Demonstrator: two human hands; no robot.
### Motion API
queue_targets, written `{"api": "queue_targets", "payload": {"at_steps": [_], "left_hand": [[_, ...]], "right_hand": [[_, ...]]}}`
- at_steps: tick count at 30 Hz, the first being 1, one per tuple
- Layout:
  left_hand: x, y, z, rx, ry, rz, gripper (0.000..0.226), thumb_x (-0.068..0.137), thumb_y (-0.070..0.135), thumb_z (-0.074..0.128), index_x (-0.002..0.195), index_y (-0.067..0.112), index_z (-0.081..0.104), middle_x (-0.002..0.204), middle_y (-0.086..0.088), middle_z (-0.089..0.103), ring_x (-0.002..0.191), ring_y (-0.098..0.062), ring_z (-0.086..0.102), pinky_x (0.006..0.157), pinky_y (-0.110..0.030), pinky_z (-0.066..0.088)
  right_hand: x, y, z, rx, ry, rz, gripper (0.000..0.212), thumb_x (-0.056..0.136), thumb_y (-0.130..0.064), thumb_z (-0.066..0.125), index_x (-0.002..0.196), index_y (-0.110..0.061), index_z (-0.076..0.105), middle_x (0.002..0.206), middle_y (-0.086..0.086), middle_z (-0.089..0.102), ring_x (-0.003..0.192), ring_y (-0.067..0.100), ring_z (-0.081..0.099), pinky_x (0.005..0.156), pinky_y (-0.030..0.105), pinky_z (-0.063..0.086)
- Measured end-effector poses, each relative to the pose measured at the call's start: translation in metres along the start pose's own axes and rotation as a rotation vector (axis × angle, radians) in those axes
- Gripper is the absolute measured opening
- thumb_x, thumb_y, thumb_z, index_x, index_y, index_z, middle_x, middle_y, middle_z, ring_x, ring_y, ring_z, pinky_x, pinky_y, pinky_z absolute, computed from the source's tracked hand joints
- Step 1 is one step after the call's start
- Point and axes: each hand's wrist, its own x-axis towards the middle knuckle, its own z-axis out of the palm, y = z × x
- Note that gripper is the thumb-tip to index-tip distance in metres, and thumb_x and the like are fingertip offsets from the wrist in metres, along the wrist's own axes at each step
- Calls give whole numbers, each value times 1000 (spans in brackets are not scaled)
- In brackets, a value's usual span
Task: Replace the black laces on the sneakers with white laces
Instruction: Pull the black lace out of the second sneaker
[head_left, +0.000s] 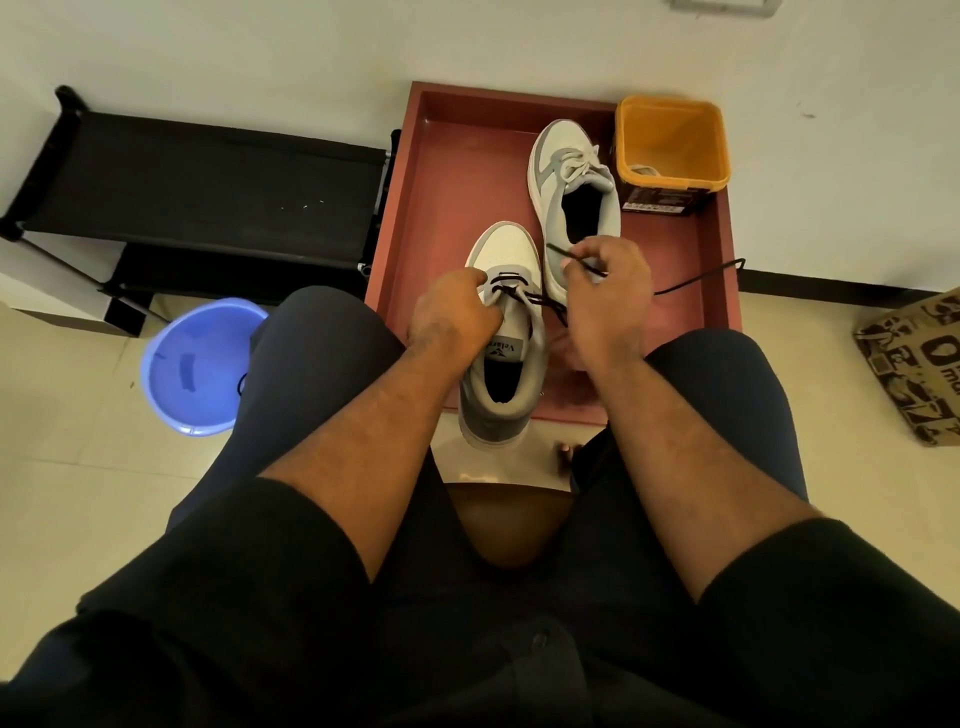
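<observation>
A grey and white sneaker (506, 358) is held up over the near edge of a reddish-brown tray (447, 171). My left hand (454, 314) grips its left side near the eyelets. A black lace (540, 300) still runs through its lowest eyelets, and my right hand (605, 296) pinches that lace, with one end sticking out to the left and a loose length trailing right across the tray. The second sneaker (571, 197), with pale laces, lies in the tray behind.
An orange tub (672, 143) stands at the tray's back right corner. A blue basin (195, 366) sits on the tiled floor by my left knee, a black shoe rack (208, 187) behind it. A printed cardboard box (919, 364) lies at the right.
</observation>
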Motion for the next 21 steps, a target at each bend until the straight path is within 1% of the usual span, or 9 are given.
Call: {"api": "queue_targets", "payload": {"at_steps": [1, 3, 5, 7, 11, 13, 15, 18, 21], "left_hand": [[0, 2, 2, 37, 26, 37, 48, 91, 26, 61, 137, 21, 52, 131, -4, 53, 114, -24, 57, 87, -35, 50], [0, 6, 7, 110, 69, 126, 41, 92, 26, 61, 132, 23, 55, 131, -3, 45, 114, -22, 51, 84, -35, 50], [1, 8, 14, 141, 67, 172, 32, 94, 23, 60, 126, 24, 60, 139, -3, 37, 122, -23, 44, 90, -39, 51], [1, 9, 18, 151, 46, 163, 28, 95, 21, 58, 123, 23, 63, 147, -3, 31, 125, -26, 42, 92, -44, 51], [2, 7, 19, 136, 41, 193, 27, 96, 22, 57, 122, 18, 62, 150, -2, 30, 116, -28, 52, 89, -46, 54], [3, 8, 19, 119, 52, 224, 25, 96, 20, 56, 119, 14, 62, 148, -2, 32, 105, -25, 58, 84, -43, 55], [4, 8, 20, 71, 83, 231, 20, 95, 18, 56, 113, 10, 61, 138, -1, 41, 94, -21, 60, 80, -37, 55], [7, 6, 21, -152, 206, 88, 4, 92, 12, 57, 96, 12, 58, 112, -1, 48, 87, -13, 52, 73, -29, 47], [12, 2, 16, -319, 254, -105, 6, 91, 14, 58, 97, 15, 60, 112, -3, 49, 84, -11, 48, 69, -23, 37]], "right_hand": [[5, 2, -6, 9, 42, 49, 18, 84, -13, 67, 101, -19, 67, 110, -1, 60, 105, 19, 55, 92, 36, 49], [10, 6, -17, -153, 25, 90, 40, 84, -19, 68, 124, -20, 58, 131, 3, 51, 118, 21, 45, 96, 26, 39], [10, 10, -19, -387, -67, -30, 49, 87, -22, 65, 134, -19, 52, 138, 3, 49, 122, 23, 43, 95, 27, 33], [6, 9, -12, -437, -200, -171, 38, 91, -22, 61, 129, -17, 60, 127, 3, 58, 117, 23, 49, 96, 30, 36], [-5, 12, 7, -352, -537, -167, 31, 91, -23, 60, 121, -16, 66, 105, 4, 60, 99, 17, 54, 80, 21, 36], [-6, 15, 10, -403, -616, -140, 34, 90, -24, 60, 123, -16, 64, 101, 3, 54, 95, 17, 52, 77, 23, 35], [-5, 18, 10, -404, -630, -97, 35, 88, -20, 60, 122, -15, 64, 102, 4, 57, 90, 17, 54, 74, 26, 40], [-3, 19, 11, -374, -622, -52, 44, 84, -17, 57, 127, -17, 63, 115, 6, 66, 100, 21, 62, 86, 30, 50], [-4, 17, 12, -342, -612, -18, 46, 80, -17, 53, 124, -21, 65, 111, 3, 68, 98, 21, 64, 88, 36, 53]]}}
